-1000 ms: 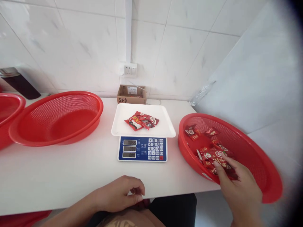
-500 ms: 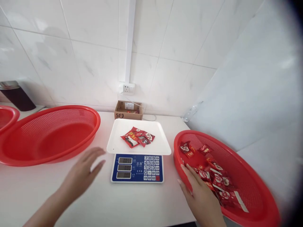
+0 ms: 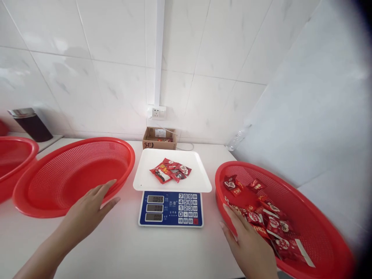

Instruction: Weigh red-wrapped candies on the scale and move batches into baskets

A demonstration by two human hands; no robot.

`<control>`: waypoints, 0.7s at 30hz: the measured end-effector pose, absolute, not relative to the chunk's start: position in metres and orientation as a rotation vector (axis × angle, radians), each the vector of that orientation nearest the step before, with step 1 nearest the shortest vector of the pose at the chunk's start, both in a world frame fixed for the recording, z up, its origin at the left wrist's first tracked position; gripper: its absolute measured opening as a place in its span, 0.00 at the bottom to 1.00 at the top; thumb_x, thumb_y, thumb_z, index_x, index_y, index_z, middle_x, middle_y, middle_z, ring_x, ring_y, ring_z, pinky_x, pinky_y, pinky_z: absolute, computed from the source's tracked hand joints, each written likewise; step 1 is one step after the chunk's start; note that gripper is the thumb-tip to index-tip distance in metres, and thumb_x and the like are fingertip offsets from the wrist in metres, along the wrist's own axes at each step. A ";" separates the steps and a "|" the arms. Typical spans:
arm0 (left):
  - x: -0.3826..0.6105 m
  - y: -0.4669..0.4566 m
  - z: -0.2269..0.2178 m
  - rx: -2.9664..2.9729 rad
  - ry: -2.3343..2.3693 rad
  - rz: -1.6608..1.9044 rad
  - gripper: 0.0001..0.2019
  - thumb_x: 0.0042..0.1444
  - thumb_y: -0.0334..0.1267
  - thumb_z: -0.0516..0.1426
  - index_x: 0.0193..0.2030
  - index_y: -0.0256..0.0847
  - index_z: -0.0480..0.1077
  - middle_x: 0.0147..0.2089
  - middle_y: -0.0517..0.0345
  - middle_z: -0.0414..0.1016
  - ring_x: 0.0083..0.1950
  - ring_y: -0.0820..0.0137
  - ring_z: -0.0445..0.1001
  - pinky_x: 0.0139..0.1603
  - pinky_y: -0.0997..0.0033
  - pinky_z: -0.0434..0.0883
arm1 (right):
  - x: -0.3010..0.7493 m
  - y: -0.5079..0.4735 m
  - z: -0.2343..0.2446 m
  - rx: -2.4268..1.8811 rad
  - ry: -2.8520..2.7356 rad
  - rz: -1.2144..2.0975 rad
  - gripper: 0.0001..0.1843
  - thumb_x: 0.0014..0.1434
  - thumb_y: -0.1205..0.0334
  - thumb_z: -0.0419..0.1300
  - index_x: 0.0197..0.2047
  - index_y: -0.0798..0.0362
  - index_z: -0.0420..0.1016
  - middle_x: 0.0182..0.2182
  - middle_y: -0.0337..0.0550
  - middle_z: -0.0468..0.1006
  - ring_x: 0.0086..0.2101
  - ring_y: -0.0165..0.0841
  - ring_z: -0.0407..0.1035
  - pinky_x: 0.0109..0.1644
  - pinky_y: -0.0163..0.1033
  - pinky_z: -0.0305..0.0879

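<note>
On the white pan (image 3: 139, 180) of a blue-fronted digital scale (image 3: 171, 209) lie several red snack packets (image 3: 171, 169) in a small heap. My left hand (image 3: 90, 209) hovers left of the scale, in front of the near rim of a red plastic basket (image 3: 26, 209); its fingers are apart and hold nothing. At the right, my right hand (image 3: 250, 240) rests at the rim of another red basket (image 3: 314, 228), thumb outside and fingers over the edge. Its fingers are spread with nothing in them. Inside that basket are several red packets (image 3: 273, 224), partly hidden by the hand.
A small cardboard box (image 3: 159, 144) stands behind the scale, below a wall socket (image 3: 157, 112). A dark bottle with a metal lid (image 3: 35, 126) is at the far left, near another red basket (image 3: 17, 147). A clear plastic bottle (image 3: 236, 139) lies at the back right.
My left hand has moved left and down, away from the scale. My right hand stays at the right basket's rim. The view has shifted slightly; the packets on the pan look unchanged.
</note>
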State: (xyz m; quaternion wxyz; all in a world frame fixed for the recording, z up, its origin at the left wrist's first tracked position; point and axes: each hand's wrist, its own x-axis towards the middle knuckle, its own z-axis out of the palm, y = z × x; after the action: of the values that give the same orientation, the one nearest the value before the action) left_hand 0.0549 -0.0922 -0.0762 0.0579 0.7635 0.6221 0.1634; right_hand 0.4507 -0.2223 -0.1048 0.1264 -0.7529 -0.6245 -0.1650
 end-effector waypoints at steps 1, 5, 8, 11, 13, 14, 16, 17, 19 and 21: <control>0.063 -0.091 -0.073 2.348 1.845 0.471 0.29 0.59 0.55 0.46 0.64 0.44 0.56 0.61 0.47 0.67 0.61 0.53 0.64 0.52 0.52 0.69 | 0.451 -0.222 -0.105 -2.190 -1.818 -0.484 0.24 0.62 0.53 0.45 0.56 0.51 0.71 0.51 0.47 0.76 0.45 0.39 0.74 0.39 0.40 0.74; 0.110 -0.075 -0.050 2.576 1.468 0.338 0.32 0.60 0.57 0.44 0.68 0.47 0.49 0.71 0.51 0.47 0.71 0.54 0.43 0.64 0.48 0.55 | 0.451 -0.222 -0.106 -2.204 -1.807 -0.504 0.24 0.63 0.53 0.45 0.55 0.51 0.72 0.50 0.46 0.77 0.43 0.38 0.75 0.39 0.39 0.74; 0.154 -0.051 -0.034 2.662 1.140 0.170 0.36 0.59 0.61 0.43 0.69 0.49 0.42 0.73 0.55 0.37 0.72 0.57 0.34 0.67 0.50 0.50 | 0.449 -0.221 -0.106 -2.221 -1.790 -0.506 0.23 0.63 0.53 0.46 0.55 0.49 0.72 0.51 0.46 0.76 0.42 0.38 0.76 0.40 0.39 0.74; 0.194 -0.021 -0.034 2.704 1.052 0.087 0.38 0.57 0.64 0.40 0.70 0.45 0.42 0.73 0.51 0.37 0.72 0.56 0.33 0.67 0.51 0.47 | 0.448 -0.221 -0.107 -2.221 -1.782 -0.527 0.23 0.63 0.53 0.47 0.55 0.49 0.72 0.50 0.45 0.77 0.41 0.38 0.76 0.40 0.40 0.74; 0.214 -0.002 -0.042 2.721 1.072 0.085 0.38 0.58 0.64 0.38 0.69 0.42 0.44 0.72 0.46 0.41 0.72 0.54 0.37 0.66 0.49 0.48 | 0.447 -0.220 -0.107 -2.219 -1.784 -0.548 0.22 0.62 0.54 0.47 0.54 0.49 0.72 0.50 0.45 0.77 0.41 0.38 0.76 0.40 0.39 0.74; 0.222 0.006 -0.046 2.732 1.087 0.095 0.38 0.59 0.63 0.37 0.69 0.40 0.46 0.72 0.44 0.44 0.72 0.52 0.39 0.65 0.48 0.49 | 0.447 -0.220 -0.108 -2.217 -1.787 -0.558 0.22 0.62 0.54 0.48 0.54 0.49 0.72 0.50 0.45 0.77 0.41 0.38 0.76 0.40 0.39 0.74; 0.233 0.017 -0.055 2.768 1.110 0.135 0.36 0.60 0.60 0.37 0.67 0.37 0.49 0.69 0.42 0.51 0.71 0.51 0.41 0.65 0.46 0.48 | 0.447 -0.220 -0.109 -2.206 -1.792 -0.589 0.22 0.63 0.55 0.47 0.55 0.49 0.72 0.50 0.46 0.77 0.42 0.38 0.75 0.40 0.40 0.74; 0.236 0.021 -0.058 2.793 1.116 0.161 0.35 0.61 0.59 0.37 0.66 0.36 0.52 0.67 0.41 0.55 0.71 0.51 0.43 0.65 0.46 0.48 | 0.447 -0.220 -0.110 -2.199 -1.797 -0.610 0.22 0.63 0.55 0.47 0.55 0.49 0.72 0.49 0.46 0.77 0.42 0.38 0.75 0.40 0.40 0.74; 0.240 0.025 -0.062 2.851 1.110 0.214 0.32 0.62 0.58 0.38 0.61 0.36 0.60 0.61 0.41 0.65 0.68 0.52 0.49 0.64 0.49 0.49 | 0.447 -0.220 -0.112 -2.178 -1.803 -0.672 0.22 0.63 0.54 0.46 0.55 0.49 0.72 0.49 0.48 0.77 0.41 0.39 0.75 0.39 0.40 0.73; 0.242 0.026 -0.063 2.904 1.100 0.250 0.29 0.62 0.57 0.39 0.53 0.37 0.66 0.53 0.43 0.71 0.62 0.54 0.60 0.61 0.54 0.54 | 0.448 -0.220 -0.115 -2.152 -1.804 -0.740 0.23 0.63 0.53 0.45 0.54 0.50 0.73 0.48 0.49 0.78 0.40 0.39 0.76 0.38 0.40 0.73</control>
State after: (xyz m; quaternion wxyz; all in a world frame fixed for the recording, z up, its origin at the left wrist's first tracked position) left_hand 0.2416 0.0264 -0.0626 0.0131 0.9320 0.3531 0.0803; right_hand 0.4481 -0.2197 -0.1152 0.1183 -0.7359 -0.6167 -0.2532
